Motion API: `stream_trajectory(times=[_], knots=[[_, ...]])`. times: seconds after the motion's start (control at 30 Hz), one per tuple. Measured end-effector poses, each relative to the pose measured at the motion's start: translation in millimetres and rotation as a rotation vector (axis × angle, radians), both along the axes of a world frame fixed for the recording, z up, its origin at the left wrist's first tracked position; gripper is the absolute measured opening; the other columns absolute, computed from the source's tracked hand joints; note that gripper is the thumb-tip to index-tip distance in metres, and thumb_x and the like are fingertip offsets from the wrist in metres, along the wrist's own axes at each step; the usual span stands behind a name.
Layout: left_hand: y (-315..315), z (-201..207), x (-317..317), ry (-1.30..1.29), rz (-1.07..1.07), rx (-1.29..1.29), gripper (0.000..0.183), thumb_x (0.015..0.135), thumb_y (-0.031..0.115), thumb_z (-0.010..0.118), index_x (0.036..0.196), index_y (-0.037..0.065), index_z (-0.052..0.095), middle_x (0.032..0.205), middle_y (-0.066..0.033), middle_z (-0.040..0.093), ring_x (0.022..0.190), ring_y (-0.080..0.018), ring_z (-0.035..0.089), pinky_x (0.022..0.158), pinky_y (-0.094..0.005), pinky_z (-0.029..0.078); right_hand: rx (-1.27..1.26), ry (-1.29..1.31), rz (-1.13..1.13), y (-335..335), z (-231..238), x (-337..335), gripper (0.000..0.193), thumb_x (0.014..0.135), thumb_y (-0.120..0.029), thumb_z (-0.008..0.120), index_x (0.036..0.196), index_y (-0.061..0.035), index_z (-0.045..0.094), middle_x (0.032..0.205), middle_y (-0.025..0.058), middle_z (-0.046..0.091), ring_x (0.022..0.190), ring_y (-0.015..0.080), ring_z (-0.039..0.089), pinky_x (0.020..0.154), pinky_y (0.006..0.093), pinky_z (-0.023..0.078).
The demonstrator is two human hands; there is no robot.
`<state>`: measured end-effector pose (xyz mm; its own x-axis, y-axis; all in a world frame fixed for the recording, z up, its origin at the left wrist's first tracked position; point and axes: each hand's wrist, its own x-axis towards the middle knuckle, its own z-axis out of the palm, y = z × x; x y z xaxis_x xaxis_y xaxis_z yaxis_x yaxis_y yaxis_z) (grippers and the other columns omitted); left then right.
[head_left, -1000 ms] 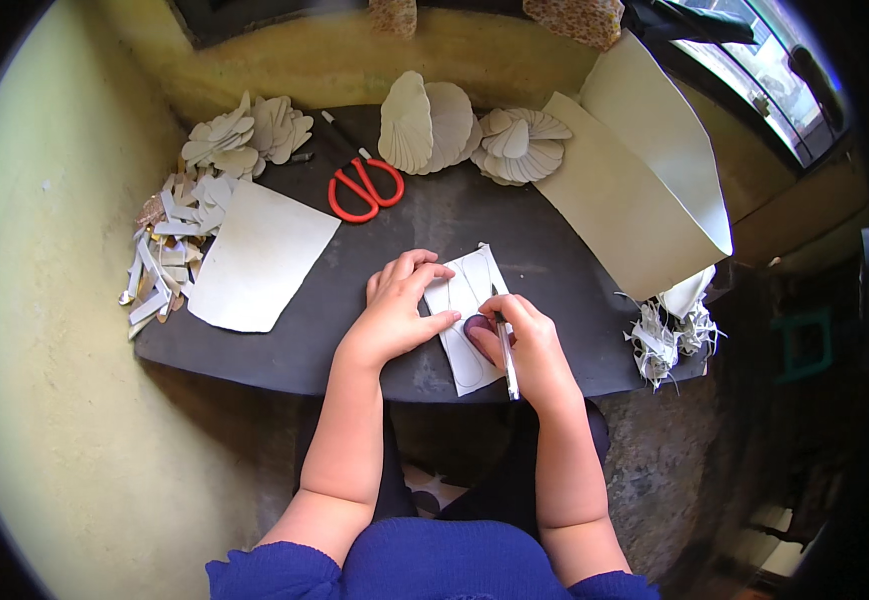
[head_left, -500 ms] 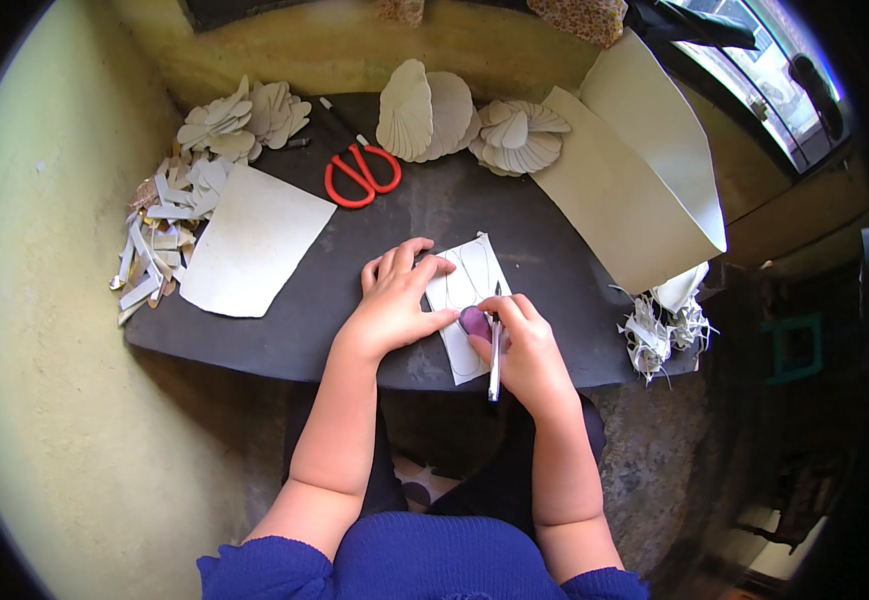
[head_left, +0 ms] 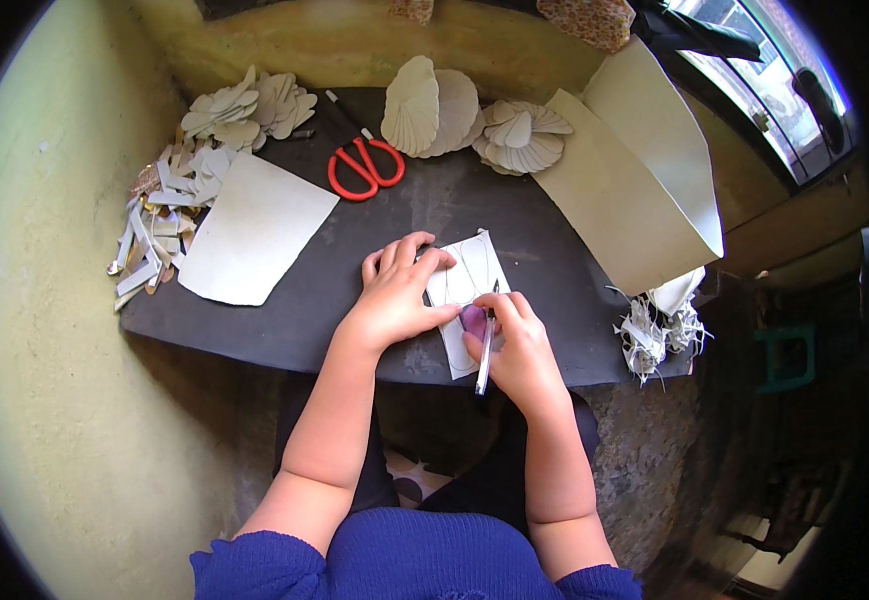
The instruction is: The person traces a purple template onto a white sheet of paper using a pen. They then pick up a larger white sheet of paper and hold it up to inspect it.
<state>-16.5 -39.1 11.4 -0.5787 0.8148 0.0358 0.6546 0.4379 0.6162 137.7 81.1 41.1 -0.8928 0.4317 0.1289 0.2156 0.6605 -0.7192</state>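
Observation:
A white strip of card [head_left: 470,262] with curved outlines drawn on it lies near the table's front edge. My left hand [head_left: 387,295] rests on its left side, fingers spread, the thumb reaching a small purple rounded piece [head_left: 473,321] that lies on the card. From the right, my right hand [head_left: 521,352] grips a slim silver-and-clear pen [head_left: 484,368] beside the purple piece. The pen's upper end, by my fingertips, is dark; whether its tip touches the card I cannot tell. My right fingers partly cover the purple piece.
Red-handled scissors [head_left: 366,168] lie at the back of the dark table [head_left: 285,335]. A larger white sheet [head_left: 258,230] and paper scraps [head_left: 160,230] are at left. Several stacks of cut rounded pieces [head_left: 411,108] stand behind. A bent cream sheet [head_left: 627,190] and shredded scraps [head_left: 655,335] lie at right.
My right hand has shifted slightly left and the pen's near end has swung left. My left hand stays in place on the card. The whole view has moved a little.

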Motion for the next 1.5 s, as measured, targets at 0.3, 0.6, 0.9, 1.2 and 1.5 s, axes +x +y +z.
stream_trajectory(times=[0.3,0.6,0.9,1.2,1.5], knots=[[0.6,0.9,1.0,0.005,0.006,-0.005,0.055,0.073,0.040,0.077,0.120,0.019,0.059,0.143,-0.0115,0.042,0.138,-0.0313,0.033,0.114,-0.0474,0.018,-0.001,-0.010,-0.022,-0.5,-0.4,-1.3,0.035,0.074,-0.004,0.074,0.107,-0.0058,0.061,0.098,0.0162,0.061,0.085,0.0364,0.067,0.074,0.0415,0.055],[1.0,-0.1,0.6,0.012,0.009,-0.007,0.055,0.073,0.040,0.076,0.121,0.019,0.059,0.142,-0.0112,0.042,0.138,-0.0313,0.033,0.115,-0.0472,0.017,0.051,-0.015,-0.018,-0.4,-2.3,-2.7,0.034,0.075,-0.005,0.073,0.107,-0.0070,0.061,0.099,0.0150,0.062,0.084,0.0358,0.068,0.073,0.0418,0.055],[1.7,-1.3,0.9,0.012,0.013,-0.006,0.055,0.072,0.040,0.076,0.120,0.019,0.059,0.142,-0.0111,0.042,0.138,-0.0313,0.033,0.115,-0.0474,0.017,0.012,0.011,0.036,5.4,-3.5,-3.1,0.033,0.078,-0.005,0.074,0.108,-0.0048,0.061,0.099,0.0163,0.061,0.084,0.0348,0.067,0.074,0.0399,0.055],[3.8,-0.2,2.7,0.011,0.027,-0.021,0.059,0.069,0.040,0.079,0.120,0.019,0.060,0.142,-0.0109,0.042,0.138,-0.0315,0.033,0.114,-0.0488,0.017,-0.034,0.024,0.070,9.7,-4.2,-3.3,0.031,0.078,-0.003,0.073,0.108,-0.0027,0.062,0.098,0.0166,0.061,0.083,0.0332,0.066,0.072,0.0386,0.054],[4.2,-1.1,2.6,0.020,0.031,-0.029,0.062,0.067,0.041,0.080,0.121,0.019,0.059,0.143,-0.0110,0.041,0.138,-0.0315,0.033,0.114,-0.0481,0.018,-0.062,0.009,0.073,9.8,-0.9,-3.2,0.033,0.078,-0.001,0.073,0.109,-0.0022,0.062,0.099,0.0162,0.061,0.084,0.0315,0.066,0.073,0.0366,0.055]])
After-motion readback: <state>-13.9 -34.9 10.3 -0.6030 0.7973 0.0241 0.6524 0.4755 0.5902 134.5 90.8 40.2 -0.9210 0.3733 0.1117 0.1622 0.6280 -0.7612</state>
